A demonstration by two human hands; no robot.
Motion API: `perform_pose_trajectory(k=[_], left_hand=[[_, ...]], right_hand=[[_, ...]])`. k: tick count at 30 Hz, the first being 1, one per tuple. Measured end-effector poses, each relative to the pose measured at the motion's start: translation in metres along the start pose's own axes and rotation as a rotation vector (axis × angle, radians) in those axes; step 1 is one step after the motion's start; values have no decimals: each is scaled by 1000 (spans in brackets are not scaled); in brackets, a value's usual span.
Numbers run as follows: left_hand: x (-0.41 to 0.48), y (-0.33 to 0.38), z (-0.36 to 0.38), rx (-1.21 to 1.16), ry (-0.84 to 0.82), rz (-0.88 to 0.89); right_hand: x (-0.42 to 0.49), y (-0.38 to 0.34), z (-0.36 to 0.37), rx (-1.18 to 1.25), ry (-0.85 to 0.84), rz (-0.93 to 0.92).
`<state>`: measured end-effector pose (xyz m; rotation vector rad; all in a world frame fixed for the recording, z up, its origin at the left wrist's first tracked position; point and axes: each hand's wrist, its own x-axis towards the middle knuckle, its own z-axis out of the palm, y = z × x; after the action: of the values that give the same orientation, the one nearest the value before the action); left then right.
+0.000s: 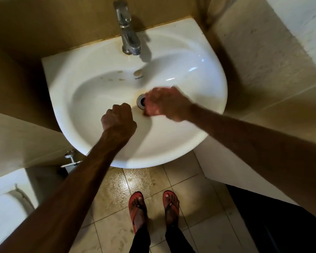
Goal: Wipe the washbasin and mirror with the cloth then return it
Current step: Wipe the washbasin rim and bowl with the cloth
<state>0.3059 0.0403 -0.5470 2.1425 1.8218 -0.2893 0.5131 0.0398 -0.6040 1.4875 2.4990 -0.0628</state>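
Observation:
A white washbasin (pixel 181 57) fills the middle of the head view, with brownish stains near its back slope and around the drain (pixel 140 100). My left hand (pixel 118 118) hovers over the bowl as a closed fist, nothing visible in it. My right hand (pixel 164 104) is blurred by motion just right of the drain, fingers curled; I cannot make out whether it holds anything. No cloth and no mirror show in this view.
A chrome tap (pixel 129 33) stands at the basin's back rim. Beige walls close in left and right. A white toilet (pixel 5 203) sits at lower left. My feet in red sandals (pixel 153 207) stand on the wet tiled floor.

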Motion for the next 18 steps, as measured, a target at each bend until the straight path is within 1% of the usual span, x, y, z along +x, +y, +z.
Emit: perform_pose_trajectory(k=[1, 3, 4, 5, 7, 8, 9, 11, 12, 14, 16, 18], left_hand=[[0, -1, -1, -5, 3, 1], [1, -2, -1, -23, 10, 3], [1, -3, -1, -41, 12, 1], [0, -2, -2, -61, 15, -2], [1, 2, -2, -95, 36, -10], [0, 4, -2, -108, 46, -7], [0, 6, -2, -118, 58, -3], [2, 11, -2, -132, 88, 2], [4, 13, -2, -130, 102, 1], [4, 16, -2, -113, 106, 9], [1, 19, 0, -106, 105, 52], [-2, 24, 0, -104, 93, 76]], right_hand=[[-4, 24, 3, -30, 43, 98], [-20, 48, 3, -56, 29, 298], [-24, 47, 3, -28, 19, 375], [-24, 37, 3, 10, 46, 457], [-14, 1, 0, 165, 26, 567], [-3, -20, -1, 238, 12, 570], [11, -41, -1, 303, 1, 532], [24, -78, -2, 423, -34, 383], [26, -86, -4, 448, -57, 330], [24, -74, -3, 421, -86, 285], [15, -51, -5, 337, -81, 287], [1, -18, -7, 242, -77, 231]])
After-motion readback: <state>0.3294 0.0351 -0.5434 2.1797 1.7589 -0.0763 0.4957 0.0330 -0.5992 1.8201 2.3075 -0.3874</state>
